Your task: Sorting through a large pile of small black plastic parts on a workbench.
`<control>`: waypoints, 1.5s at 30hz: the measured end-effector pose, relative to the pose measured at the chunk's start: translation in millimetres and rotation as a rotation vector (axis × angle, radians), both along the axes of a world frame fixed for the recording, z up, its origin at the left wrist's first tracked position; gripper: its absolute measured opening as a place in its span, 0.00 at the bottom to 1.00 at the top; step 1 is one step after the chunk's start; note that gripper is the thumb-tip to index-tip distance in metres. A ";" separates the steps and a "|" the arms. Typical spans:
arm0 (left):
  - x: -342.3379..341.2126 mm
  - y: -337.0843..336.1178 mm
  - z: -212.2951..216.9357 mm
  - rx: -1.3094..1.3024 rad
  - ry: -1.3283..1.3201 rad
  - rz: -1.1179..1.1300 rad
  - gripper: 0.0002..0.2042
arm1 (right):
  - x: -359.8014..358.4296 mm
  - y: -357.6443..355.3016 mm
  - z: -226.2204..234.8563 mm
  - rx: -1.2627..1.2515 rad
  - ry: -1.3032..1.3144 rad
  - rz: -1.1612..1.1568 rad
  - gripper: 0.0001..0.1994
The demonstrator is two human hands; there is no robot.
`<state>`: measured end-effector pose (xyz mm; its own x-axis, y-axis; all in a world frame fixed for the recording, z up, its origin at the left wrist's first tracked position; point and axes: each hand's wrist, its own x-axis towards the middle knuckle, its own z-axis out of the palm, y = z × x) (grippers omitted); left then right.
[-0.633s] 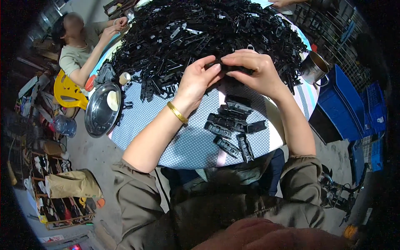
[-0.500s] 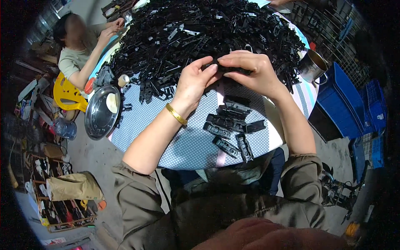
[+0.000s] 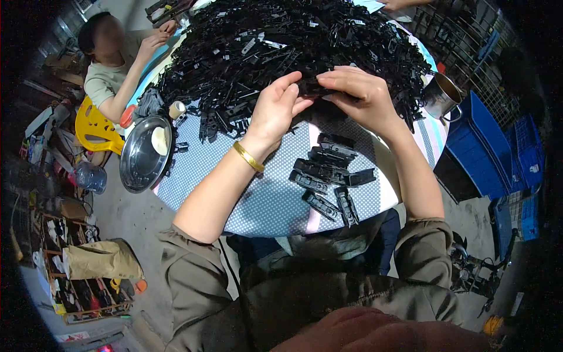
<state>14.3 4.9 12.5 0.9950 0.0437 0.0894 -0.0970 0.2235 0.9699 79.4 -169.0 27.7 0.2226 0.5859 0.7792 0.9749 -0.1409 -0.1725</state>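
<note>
Over the near edge of a big pile of black plastic parts [image 3: 234, 70], my two hands meet at a dark plastic part [image 3: 312, 88]. My left hand [image 3: 272, 111], with a gold bangle at its wrist, grips one end between thumb and fingers. From the other side, the curved fingers and thumb of my right hand [image 3: 366, 97] pinch it. Much of this part is hidden by fingers and blends into the pile behind. Nearer to me, several black channel-shaped parts [image 3: 331, 173] lie in a loose cluster on the patterned tablecloth [image 3: 264, 202].
A round metal tray [image 3: 132, 170] holding something pale stands at the table's left edge, beside a small paper cup [image 3: 176, 110]. Across the left side sits a co-worker [image 3: 108, 85] on a yellow chair [image 3: 88, 132]. A metal mug [image 3: 437, 97] and blue crates [image 3: 484, 149] are at right.
My hands have drawn slightly apart, the right one shifting a little to the right. Both stay at the dark part, and the cluster on the cloth keeps its arrangement.
</note>
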 end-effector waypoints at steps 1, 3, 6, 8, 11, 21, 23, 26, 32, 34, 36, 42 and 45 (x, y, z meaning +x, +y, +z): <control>0.0 0.2 -0.8 -0.001 0.000 0.001 0.18 | -0.1 0.6 -0.4 -0.001 -0.006 0.005 0.15; 0.6 0.6 -2.1 0.021 -0.046 0.002 0.19 | -0.2 1.1 -0.7 -0.003 -0.012 0.012 0.15; 1.2 3.4 2.1 0.155 -0.039 -0.044 0.19 | 0.1 0.5 -0.5 -0.001 -0.024 -0.005 0.15; 1.8 5.6 2.1 0.173 -0.041 -0.042 0.20 | 0.9 1.0 -0.6 -0.007 -0.038 0.033 0.15; 0.1 3.8 4.5 0.113 -0.046 -0.046 0.20 | 2.9 2.4 -5.6 -0.001 0.068 0.031 0.16; -0.8 4.0 10.2 0.079 -0.208 -0.175 0.23 | 0.4 -3.5 0.0 0.023 0.970 0.201 0.15; -2.3 5.5 11.3 0.067 -0.227 -0.186 0.24 | -0.4 -5.3 4.4 0.032 0.945 0.218 0.14; -3.5 2.7 11.0 0.002 -0.233 -0.233 0.23 | 19.5 -15.2 3.5 0.030 0.924 0.237 0.16; -19.8 -16.0 13.4 0.631 -0.400 -0.565 0.13 | 102.2 -97.7 -19.9 -0.118 0.353 -1.152 0.17; -19.8 -14.4 11.4 0.783 -0.532 -0.620 0.11 | 109.4 -97.7 -27.7 -0.208 0.365 -1.181 0.17; -19.5 -12.3 11.4 0.846 -0.513 -0.689 0.11 | 114.0 -101.5 -30.8 -0.297 0.375 -1.209 0.16; -10.5 -11.4 1.4 0.527 -0.184 -0.361 0.14 | 97.2 -93.7 -13.6 -0.163 0.464 -1.188 0.16; 1.6 -8.2 -8.5 0.125 -0.016 -0.224 0.18 | 67.7 -61.6 -4.9 0.223 0.719 -0.470 0.15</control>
